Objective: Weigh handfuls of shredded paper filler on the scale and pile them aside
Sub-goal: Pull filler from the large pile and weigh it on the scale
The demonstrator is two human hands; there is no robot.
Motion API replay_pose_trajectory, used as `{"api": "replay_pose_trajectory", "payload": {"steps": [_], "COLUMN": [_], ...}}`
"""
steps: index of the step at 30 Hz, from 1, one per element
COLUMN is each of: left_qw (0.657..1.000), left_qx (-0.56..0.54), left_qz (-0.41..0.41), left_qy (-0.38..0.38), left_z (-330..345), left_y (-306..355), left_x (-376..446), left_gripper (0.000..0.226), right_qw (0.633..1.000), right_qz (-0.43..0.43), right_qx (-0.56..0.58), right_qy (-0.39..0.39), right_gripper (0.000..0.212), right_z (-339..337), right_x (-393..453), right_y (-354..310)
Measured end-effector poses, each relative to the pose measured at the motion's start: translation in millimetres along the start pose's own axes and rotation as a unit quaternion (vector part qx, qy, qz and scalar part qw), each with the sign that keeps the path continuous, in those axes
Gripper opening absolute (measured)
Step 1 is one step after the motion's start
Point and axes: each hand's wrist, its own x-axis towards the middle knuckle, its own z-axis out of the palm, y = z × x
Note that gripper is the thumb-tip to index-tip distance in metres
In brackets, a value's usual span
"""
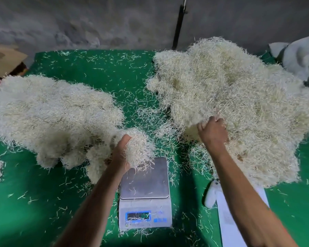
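Two bare forearms reach out from the bottom edge over a green table cover (100, 72), and between them sits the scale (145, 202), white-bodied with a steel platter (146, 182) and a blue-framed display facing the person. Only a few stray strands lie on the platter; the readout is too blurred to read.

The left hand (120, 154) is raised just above the platter's far left corner, fingers curled under and around a handful of shredded paper (138, 147) — pale cream, loose strands dangling off it toward the steel. Just left of that hand spreads the left pile (48, 114), broad and lumpy, made of rounded clumps along its near edge.

The right hand (213, 131) is dug into the near edge of the right pile (235, 97), the larger and looser heap; its fingers are bent and sunk into the filler, gripping a tuft, though the fingertips are hidden.

Loose shreds litter the cover everywhere. A white strip of paper (227, 220) lies under the right forearm, with a small white object beside it. Cardboard (5, 59) shows at far left, and a dark pole (178, 27) stands against the grey wall.
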Motion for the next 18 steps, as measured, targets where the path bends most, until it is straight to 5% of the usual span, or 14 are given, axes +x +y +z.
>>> {"api": "replay_pose_trajectory", "payload": {"steps": [3,6,9,11,14,16,18], "left_qw": [0.999,0.998,0.996,0.997,0.999,0.999,0.996], "left_qx": [-0.049,-0.048,-0.038,-0.038,0.02,-0.024,-0.022], "left_qz": [0.006,0.03,0.017,0.009,-0.017,-0.005,-0.031], "left_qy": [-0.014,-0.042,-0.083,-0.069,0.021,0.027,0.075], "left_z": [1,2,-4,-12,-43,-62,-69], "left_y": [-14,-20,-30,-27,-30,-31,-25], "left_x": [-3,-16,-29,-44,-54,-58,-66], "left_gripper": [0.048,0.035,0.09,0.079,0.029,0.019,0.035], "right_qw": [0.989,0.925,0.855,0.851,0.879,0.865,0.85], "right_qz": [-0.075,-0.224,-0.255,-0.212,-0.181,-0.152,-0.1], "right_qx": [0.121,0.271,0.346,0.348,0.295,0.345,0.41], "right_qy": [0.026,-0.142,-0.291,-0.331,-0.328,-0.33,-0.314], "right_gripper": [0.055,0.047,0.049,0.048,0.07,0.061,0.053], "right_z": [15,38,57,69,73,76,79], "right_x": [-47,-107,-150,-163,-172,-173,-171], "right_y": [-15,-41,-62,-70,-68,-58,-48]}}
